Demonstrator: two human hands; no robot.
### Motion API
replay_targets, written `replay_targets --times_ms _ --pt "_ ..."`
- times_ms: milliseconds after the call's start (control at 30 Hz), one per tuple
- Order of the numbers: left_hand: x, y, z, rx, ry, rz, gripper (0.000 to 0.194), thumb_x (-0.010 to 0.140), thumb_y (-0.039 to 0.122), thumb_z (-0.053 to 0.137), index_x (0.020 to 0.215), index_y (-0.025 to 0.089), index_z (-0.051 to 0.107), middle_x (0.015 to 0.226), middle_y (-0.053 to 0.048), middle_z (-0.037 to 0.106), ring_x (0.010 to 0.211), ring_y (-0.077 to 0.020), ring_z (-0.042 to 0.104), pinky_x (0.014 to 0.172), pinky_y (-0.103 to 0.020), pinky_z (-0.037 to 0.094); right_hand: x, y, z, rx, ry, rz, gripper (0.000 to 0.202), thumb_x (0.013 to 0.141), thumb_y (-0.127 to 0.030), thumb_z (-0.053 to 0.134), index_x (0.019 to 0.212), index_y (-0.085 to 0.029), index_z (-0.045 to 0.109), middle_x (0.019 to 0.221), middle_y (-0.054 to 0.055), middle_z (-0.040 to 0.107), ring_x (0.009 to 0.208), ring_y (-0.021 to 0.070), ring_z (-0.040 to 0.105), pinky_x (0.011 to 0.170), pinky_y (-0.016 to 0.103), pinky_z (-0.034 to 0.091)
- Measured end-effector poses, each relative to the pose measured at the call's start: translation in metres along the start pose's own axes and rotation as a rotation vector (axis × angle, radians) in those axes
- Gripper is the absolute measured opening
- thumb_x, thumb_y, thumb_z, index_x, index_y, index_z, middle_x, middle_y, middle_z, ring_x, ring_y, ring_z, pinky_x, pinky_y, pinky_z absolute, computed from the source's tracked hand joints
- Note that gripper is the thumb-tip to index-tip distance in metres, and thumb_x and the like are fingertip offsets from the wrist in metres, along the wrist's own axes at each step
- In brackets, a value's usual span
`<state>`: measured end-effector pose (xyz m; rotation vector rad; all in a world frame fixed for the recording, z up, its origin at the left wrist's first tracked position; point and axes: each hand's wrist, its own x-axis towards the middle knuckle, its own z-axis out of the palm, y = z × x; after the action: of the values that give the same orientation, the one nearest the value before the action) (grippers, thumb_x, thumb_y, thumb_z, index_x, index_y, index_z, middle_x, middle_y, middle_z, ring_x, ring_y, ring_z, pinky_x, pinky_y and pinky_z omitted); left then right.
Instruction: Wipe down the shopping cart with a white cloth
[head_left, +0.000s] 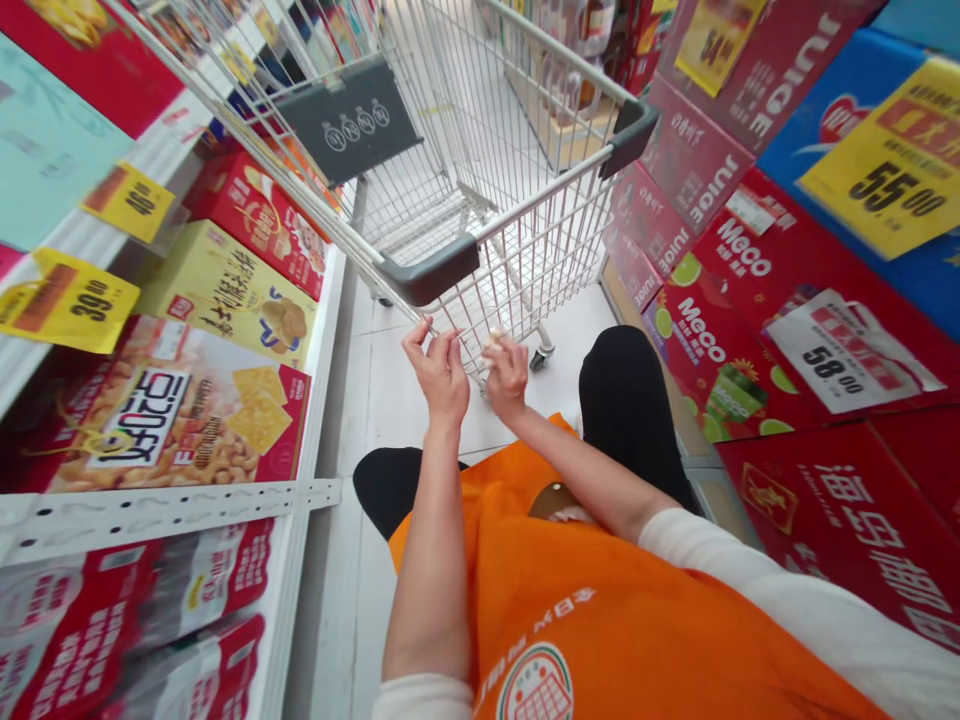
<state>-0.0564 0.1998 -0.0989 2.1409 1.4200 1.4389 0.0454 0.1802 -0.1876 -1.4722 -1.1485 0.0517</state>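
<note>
Orange apron (630,630) fabric fills the frame's bottom centre. Above it, mid-frame, the left hand (439,375) is half curled, whether gripping anything I cannot tell; the right hand (508,380) closes on a small pale item (493,343), too blurred to identify. Just beyond, a wire shopping cart (544,195) occupies the upper centre, between cracker boxes (217,410) at left and Meco cartons (705,330) at right.

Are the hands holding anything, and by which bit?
The right hand seems to pinch a small pale thing; which part is too blurry. The left hand is near the shopping cart; its hold is unclear.
</note>
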Motion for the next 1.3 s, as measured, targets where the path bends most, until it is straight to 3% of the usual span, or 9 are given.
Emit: replay_targets --times_ms 133,367,600,733,867,967,1100,1200,1300 --pt "0.002 0.000 -0.006 0.037 -0.036 -0.003 0.049 0.105 0.052 0.037 0.105 0.017 0.071 0.129 -0.016 0.050 0.130 -0.0240 0.055 0.116 -0.044 0.045 -0.016 -0.012 0.005 0.075 -0.126 -0.111 0.032 0.098 -0.019 0.045 0.089 -0.029 0.074 0.109 0.009 0.070 0.110 0.0236 0.064 0.101 0.044 0.054" --pt "0.000 -0.005 -0.009 -0.007 -0.006 0.007 0.049 0.105 0.052 0.038 0.106 0.017 0.071 0.127 -0.015 0.048 0.132 -0.0252 0.053 0.117 -0.047 0.043 0.050 0.011 -0.028 -0.033 0.196 0.176 0.023 0.092 -0.018 0.049 0.089 -0.022 0.071 0.109 0.010 0.060 0.108 0.0224 0.059 0.100 0.043 0.055" --pt "-0.004 -0.008 -0.008 -0.011 0.022 0.021 0.041 0.105 0.047 0.041 0.106 0.020 0.072 0.125 -0.014 0.048 0.125 -0.0252 0.056 0.111 -0.046 0.049 0.124 -0.044 -0.069 0.046 0.499 -0.237 0.026 0.099 -0.018 0.044 0.106 -0.026 0.068 0.123 0.008 0.058 0.125 0.0218 0.058 0.111 0.049 0.049" --pt "-0.004 -0.009 -0.006 -0.026 0.042 0.025 0.037 0.104 0.044 0.043 0.104 0.019 0.071 0.126 -0.015 0.049 0.126 -0.0258 0.056 0.109 -0.047 0.051 0.137 -0.089 -0.064 0.051 0.308 -0.307 0.037 0.103 -0.017 0.033 0.119 -0.030 0.064 0.133 0.005 0.060 0.137 0.0221 0.054 0.119 0.054 0.044" --pt "-0.004 -0.011 -0.005 -0.051 0.051 0.026 0.035 0.103 0.044 0.045 0.104 0.020 0.070 0.126 -0.014 0.048 0.130 -0.0265 0.054 0.108 -0.046 0.051 0.094 -0.116 -0.035 0.035 0.192 -0.304 0.036 0.102 -0.017 0.039 0.125 -0.030 0.063 0.138 0.008 0.062 0.138 0.0215 0.056 0.117 0.045 0.049" --pt "-0.003 -0.014 -0.010 -0.066 0.037 0.021 0.036 0.103 0.046 0.046 0.103 0.020 0.070 0.125 -0.014 0.048 0.128 -0.0259 0.055 0.109 -0.045 0.050 0.069 -0.098 -0.025 0.053 0.121 -0.417 0.031 0.101 -0.018 0.047 0.123 -0.029 0.066 0.135 0.008 0.066 0.140 0.0215 0.056 0.118 0.045 0.049" --pt "-0.002 -0.016 -0.015 -0.101 0.022 -0.006 0.039 0.102 0.050 0.046 0.101 0.019 0.070 0.126 -0.014 0.047 0.126 -0.0253 0.056 0.110 -0.045 0.049 0.060 -0.041 -0.028 0.080 -0.005 -0.524 0.028 0.101 -0.017 0.047 0.112 -0.027 0.071 0.124 0.007 0.073 0.132 0.0185 0.062 0.111 0.041 0.055" --pt "-0.003 -0.015 -0.013 -0.155 0.020 -0.035 0.041 0.102 0.053 0.046 0.101 0.019 0.069 0.127 -0.014 0.046 0.126 -0.0257 0.056 0.111 -0.046 0.048 0.044 -0.018 -0.029 0.148 -0.036 -0.270 0.028 0.099 -0.016 0.045 0.099 -0.025 0.072 0.118 0.008 0.073 0.125 0.0190 0.064 0.112 0.043 0.052" --pt "-0.004 -0.014 -0.011 -0.223 0.029 -0.071 0.038 0.099 0.056 0.052 0.106 0.021 0.065 0.126 -0.013 0.049 0.129 -0.0267 0.054 0.112 -0.048 0.047 0.017 -0.024 -0.021 0.323 -0.005 0.408 0.025 0.091 -0.011 0.046 0.094 -0.022 0.069 0.124 0.011 0.065 0.131 0.0192 0.058 0.119 0.042 0.044"
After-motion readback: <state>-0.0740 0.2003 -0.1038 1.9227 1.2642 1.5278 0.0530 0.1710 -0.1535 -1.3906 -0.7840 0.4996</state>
